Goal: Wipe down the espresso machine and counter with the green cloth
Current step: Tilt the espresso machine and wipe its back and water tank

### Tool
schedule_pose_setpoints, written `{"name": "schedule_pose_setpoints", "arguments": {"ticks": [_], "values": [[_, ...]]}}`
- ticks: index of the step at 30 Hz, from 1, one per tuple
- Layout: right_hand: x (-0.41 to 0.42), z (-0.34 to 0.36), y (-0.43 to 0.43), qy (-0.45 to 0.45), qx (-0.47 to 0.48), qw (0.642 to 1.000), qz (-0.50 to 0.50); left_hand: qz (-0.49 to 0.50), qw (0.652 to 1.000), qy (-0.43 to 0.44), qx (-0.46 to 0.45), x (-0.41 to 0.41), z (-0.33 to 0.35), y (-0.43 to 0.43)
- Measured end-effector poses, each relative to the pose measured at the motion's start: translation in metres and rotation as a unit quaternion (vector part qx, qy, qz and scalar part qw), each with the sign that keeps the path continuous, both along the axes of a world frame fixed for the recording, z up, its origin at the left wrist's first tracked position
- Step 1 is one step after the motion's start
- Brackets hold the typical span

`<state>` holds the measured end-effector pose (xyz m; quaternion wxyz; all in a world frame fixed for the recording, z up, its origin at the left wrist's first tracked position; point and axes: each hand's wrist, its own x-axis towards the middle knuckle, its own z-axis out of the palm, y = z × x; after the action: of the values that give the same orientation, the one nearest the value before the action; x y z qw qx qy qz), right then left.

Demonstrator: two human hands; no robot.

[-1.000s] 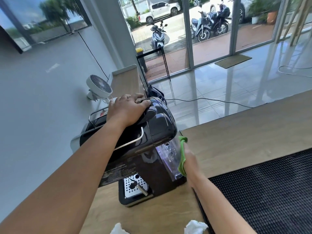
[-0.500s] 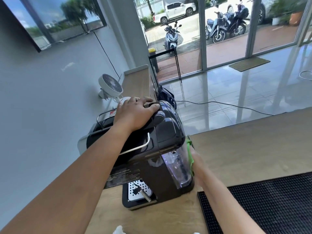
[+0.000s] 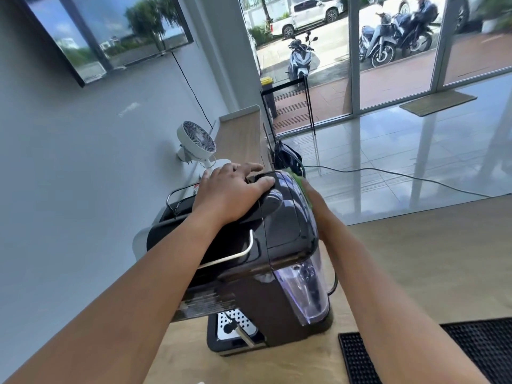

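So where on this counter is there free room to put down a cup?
The widest bare wood of the counter lies right of the espresso machine, beyond the black mat. A smaller strip lies before the machine, left of the mat. Between the machine, the fan and the wall it is crowded.

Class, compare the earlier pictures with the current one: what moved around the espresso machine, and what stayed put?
The right hand and green cloth travelled up the side of the espresso machine, from beside the water tank to its upper far edge. The left hand stayed resting on top; the machine stayed on the counter.
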<state>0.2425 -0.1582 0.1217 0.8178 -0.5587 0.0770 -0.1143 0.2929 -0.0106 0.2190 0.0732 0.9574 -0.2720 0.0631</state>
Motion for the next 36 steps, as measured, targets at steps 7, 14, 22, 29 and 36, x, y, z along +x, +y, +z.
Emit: {"name": "schedule_pose_setpoints", "arguments": {"ticks": [7, 14, 22, 29, 36], "values": [[-0.039, -0.066, 0.015, 0.087, 0.056, 0.994, -0.018, -0.004, 1.000, -0.004, -0.003, 0.003, -0.002, 0.000], [-0.017, 0.007, 0.003, -0.035, 0.055, 0.998, -0.011, -0.006, 1.000, -0.010, -0.003, 0.003, -0.002, 0.000], [0.037, -0.013, -0.016, 0.140, -0.007, 0.984, 0.106, -0.001, 1.000, -0.008, -0.005, 0.000, 0.000, 0.000], [0.008, -0.085, -0.007, 0.223, 0.020, 0.972, 0.076, -0.006, 1.000, -0.002, -0.001, -0.003, 0.001, 0.000], [-0.051, -0.120, 0.018, 0.278, 0.003, 0.961, 0.010, -0.002, 1.000, -0.002, 0.005, -0.004, 0.002, -0.001]]}}
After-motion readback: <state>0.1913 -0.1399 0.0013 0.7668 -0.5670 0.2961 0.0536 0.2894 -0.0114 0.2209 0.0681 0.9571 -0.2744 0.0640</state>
